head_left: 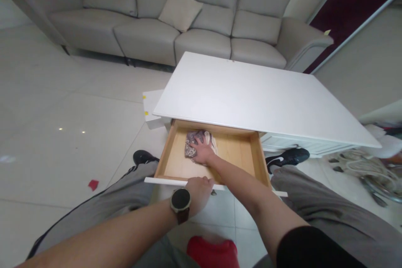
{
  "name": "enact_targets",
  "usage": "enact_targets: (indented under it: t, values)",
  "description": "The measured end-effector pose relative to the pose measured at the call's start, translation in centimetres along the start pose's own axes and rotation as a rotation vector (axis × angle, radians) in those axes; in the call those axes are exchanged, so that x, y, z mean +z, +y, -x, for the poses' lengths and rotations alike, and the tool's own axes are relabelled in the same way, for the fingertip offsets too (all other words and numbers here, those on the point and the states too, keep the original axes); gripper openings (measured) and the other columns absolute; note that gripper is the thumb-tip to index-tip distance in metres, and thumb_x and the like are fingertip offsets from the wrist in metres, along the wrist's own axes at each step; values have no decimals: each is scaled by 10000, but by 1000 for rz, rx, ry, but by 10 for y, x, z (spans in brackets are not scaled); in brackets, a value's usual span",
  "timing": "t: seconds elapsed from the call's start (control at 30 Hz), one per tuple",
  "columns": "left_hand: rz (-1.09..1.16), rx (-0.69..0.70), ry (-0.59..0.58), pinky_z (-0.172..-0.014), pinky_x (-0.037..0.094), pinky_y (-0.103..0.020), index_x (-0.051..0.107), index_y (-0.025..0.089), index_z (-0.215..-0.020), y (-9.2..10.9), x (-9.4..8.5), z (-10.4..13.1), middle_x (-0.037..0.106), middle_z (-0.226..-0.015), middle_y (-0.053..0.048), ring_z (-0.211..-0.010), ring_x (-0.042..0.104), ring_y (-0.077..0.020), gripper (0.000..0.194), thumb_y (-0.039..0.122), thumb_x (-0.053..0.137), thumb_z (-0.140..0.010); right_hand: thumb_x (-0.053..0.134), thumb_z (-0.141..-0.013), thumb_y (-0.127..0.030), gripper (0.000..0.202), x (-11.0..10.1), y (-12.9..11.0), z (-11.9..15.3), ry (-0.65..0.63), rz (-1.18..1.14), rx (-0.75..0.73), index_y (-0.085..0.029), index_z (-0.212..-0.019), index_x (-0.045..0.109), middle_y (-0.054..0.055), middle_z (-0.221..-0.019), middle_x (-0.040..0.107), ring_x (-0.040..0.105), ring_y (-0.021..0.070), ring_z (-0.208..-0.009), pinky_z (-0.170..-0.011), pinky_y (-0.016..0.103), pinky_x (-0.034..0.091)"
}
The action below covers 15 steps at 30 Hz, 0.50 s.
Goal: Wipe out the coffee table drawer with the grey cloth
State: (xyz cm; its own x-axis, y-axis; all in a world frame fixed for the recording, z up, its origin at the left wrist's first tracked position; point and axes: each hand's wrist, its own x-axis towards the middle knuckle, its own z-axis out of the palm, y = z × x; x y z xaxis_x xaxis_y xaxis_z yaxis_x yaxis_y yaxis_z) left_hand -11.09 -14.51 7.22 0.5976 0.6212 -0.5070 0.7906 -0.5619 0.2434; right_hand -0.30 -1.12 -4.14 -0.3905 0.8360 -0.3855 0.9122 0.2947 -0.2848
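A pulled-out wooden drawer with a white front juts from the white table toward me. Inside it, toward the left, lies a crumpled patterned cloth in grey-purple and cream. My right hand rests on top of the cloth, fingers spread and pressing it to the drawer floor. My left hand, with a watch on its wrist, is closed over the drawer's front edge near the middle. A small dark knob shows just beside it.
The white tabletop extends behind the drawer, with a grey sofa beyond. A white box stands at the table's left. Below me is a red object; a red scrap lies on the tiles. Coiled material sits at right.
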Motion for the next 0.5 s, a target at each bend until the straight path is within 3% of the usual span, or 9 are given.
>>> enact_targets:
  t: [0.13,0.27,0.4,0.5]
  values:
    - [-24,-8,-18,-789,562,-416,631,134,-1181,4,-6,1,715,-1089,-183,-999,724,-311,358,67,381,-933,648,-803,-263,814,-15,87,56,36,101,187,-356,-1564,374,98,-1672,205,175,482,-1464,-1080,701,274]
    - [-40,3,-22,-786,544,-389,623,139,-1179,4,-11,3,711,-1083,-176,-1005,721,-303,347,65,395,-929,593,-802,-153,753,-21,151,119,42,200,355,-338,-1521,465,138,-1596,311,309,442,-1393,-1038,592,382]
    - [-65,64,-11,-783,536,-374,626,143,-1146,2,-9,1,716,-1058,-170,-970,718,-284,334,62,406,-908,619,-790,-172,662,-22,154,153,6,191,247,-349,-1427,576,110,-1518,404,398,379,-1312,-1013,502,427]
    - [-91,73,28,-790,542,-376,643,148,-1135,1,-5,-3,725,-1047,-169,-973,718,-282,353,65,382,-912,610,-815,-170,553,-35,141,159,26,244,118,-341,-1340,644,97,-1464,476,370,384,-1324,-1042,532,397]
